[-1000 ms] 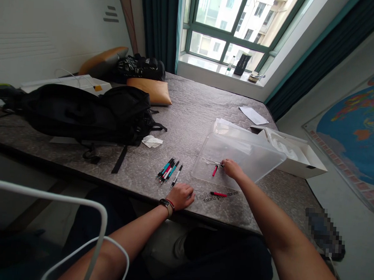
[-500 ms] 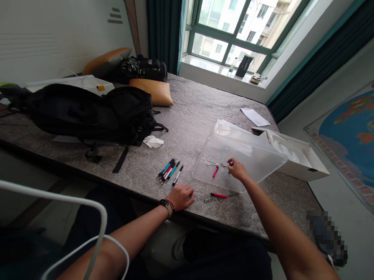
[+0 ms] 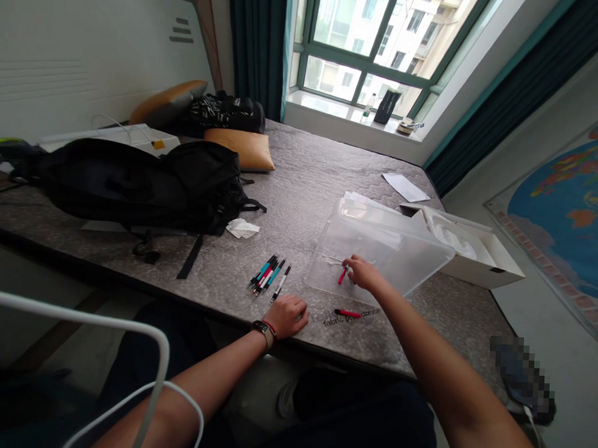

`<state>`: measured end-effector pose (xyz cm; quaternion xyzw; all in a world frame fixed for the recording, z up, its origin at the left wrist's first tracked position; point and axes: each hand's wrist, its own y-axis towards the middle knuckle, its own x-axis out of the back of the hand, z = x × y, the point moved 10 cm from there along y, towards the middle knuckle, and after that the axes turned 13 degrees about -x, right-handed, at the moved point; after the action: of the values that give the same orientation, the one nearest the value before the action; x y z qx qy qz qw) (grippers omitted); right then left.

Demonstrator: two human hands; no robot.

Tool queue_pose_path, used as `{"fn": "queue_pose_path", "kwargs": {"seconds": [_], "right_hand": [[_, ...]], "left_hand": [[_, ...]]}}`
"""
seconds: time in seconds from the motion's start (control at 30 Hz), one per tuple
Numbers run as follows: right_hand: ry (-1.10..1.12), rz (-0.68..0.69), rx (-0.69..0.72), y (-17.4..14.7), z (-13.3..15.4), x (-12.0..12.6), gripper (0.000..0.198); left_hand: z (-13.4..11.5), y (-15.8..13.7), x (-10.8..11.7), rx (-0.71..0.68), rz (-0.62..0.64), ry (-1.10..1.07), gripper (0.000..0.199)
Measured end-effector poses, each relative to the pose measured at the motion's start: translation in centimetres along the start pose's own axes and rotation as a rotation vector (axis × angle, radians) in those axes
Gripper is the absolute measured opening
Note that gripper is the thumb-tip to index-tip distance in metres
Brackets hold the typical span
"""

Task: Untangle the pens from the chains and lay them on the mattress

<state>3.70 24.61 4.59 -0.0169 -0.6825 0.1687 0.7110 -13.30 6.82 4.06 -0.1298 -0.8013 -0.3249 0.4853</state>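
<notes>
My right hand (image 3: 361, 273) reaches over the clear plastic box (image 3: 402, 266), its fingers pinched together near the thin white sticks (image 3: 331, 260). Just below the fingertips is a short red pen piece (image 3: 342, 276). A small dark thing shows under this hand, but what the fingers hold is mostly hidden. My left hand (image 3: 288, 316) rests on the bed's near edge with its fingers curled in and nothing visible in them. Beyond it lie a bunch of pens (image 3: 265, 274) in teal, red and black and a white pen (image 3: 281, 282). A red pen part (image 3: 347, 313) lies before the box.
A black backpack (image 3: 131, 182) covers the left of the mattress (image 3: 301, 177), with a crumpled tissue (image 3: 242, 228) beside it. An open white box (image 3: 470, 253) stands at right, a paper sheet (image 3: 405, 187) behind. A white cable (image 3: 165, 351) loops across the lower left.
My right hand has moved left over the plastic box, from beside the white sticks to right by the short red piece. My left hand stays in place. The view has shifted slightly.
</notes>
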Motion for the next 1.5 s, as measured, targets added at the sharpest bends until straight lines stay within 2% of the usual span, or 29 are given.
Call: {"fn": "queue_pose_path", "kwargs": {"seconds": [0.1,0.23,0.3,0.4,0.5,0.57,0.67,0.77,0.83,0.9,0.97,1.03,1.1,1.17,1.33,1.5], "right_hand": [[-0.062,0.041,0.135,-1.0,2.2,-0.4,0.017],[-0.043,0.001,0.217,-2.3,4.1,0.0,0.017],[0.058,-0.064,0.237,-3.4,5.2,0.7,0.014],[0.354,-0.146,0.219,-5.8,6.5,1.1,0.011],[0.727,-0.063,0.177,-8.3,7.7,-0.6,0.015],[0.881,0.034,0.167,-9.9,8.7,-2.2,0.02],[0.963,0.136,0.196,-11.5,10.2,-3.7,0.023],[0.929,0.154,0.25,-11.7,10.7,-3.5,0.022],[0.854,0.126,0.284,-10.9,10.0,-2.7,0.024],[0.753,0.048,0.27,-9.1,8.2,-1.4,0.024],[0.643,-0.092,0.144,-6.5,4.8,0.2,0.017],[0.514,-0.202,-0.052,-3.8,0.8,1.3,0.015],[0.359,-0.227,-0.209,-1.6,-2.4,1.5,0.019],[0.25,-0.207,-0.291,0.0,-4.5,1.2,0.022],[0.157,-0.174,-0.362,1.9,-6.9,0.0,0.025],[0.104,-0.12,-0.289,2.9,-6.3,-1.2,0.021]], "left_hand": [[0.0,0.0,-0.1,-0.002,0.012,0.016,0.019],[0.0,0.0,-0.1,-0.001,0.009,0.014,0.019],[0.1,-0.1,-0.1,0.01,0.002,0.009,0.018],[0.4,-0.2,-0.1,0.032,-0.009,-0.002,0.018],[0.5,-0.3,0.0,0.045,-0.022,-0.025,0.025],[0.6,-0.3,0.1,0.054,-0.03,-0.037,0.03],[0.7,-0.4,0.1,0.061,-0.027,-0.044,0.029],[0.7,-0.3,0.0,0.046,-0.017,-0.048,0.024],[0.7,-0.3,-0.2,0.04,-0.011,-0.049,0.026],[0.7,-0.3,-0.3,0.041,-0.003,-0.047,0.028],[0.8,-0.3,-0.4,0.041,0.003,-0.046,0.029],[0.7,-0.3,-0.4,0.035,0.003,-0.045,0.029],[0.6,-0.3,-0.3,0.03,-0.001,-0.045,0.03],[0.6,-0.2,-0.2,0.027,-0.005,-0.045,0.031],[0.6,-0.2,-0.1,0.026,-0.004,-0.052,0.031],[0.7,-0.2,-0.3,0.032,0.003,-0.062,0.029]]}}
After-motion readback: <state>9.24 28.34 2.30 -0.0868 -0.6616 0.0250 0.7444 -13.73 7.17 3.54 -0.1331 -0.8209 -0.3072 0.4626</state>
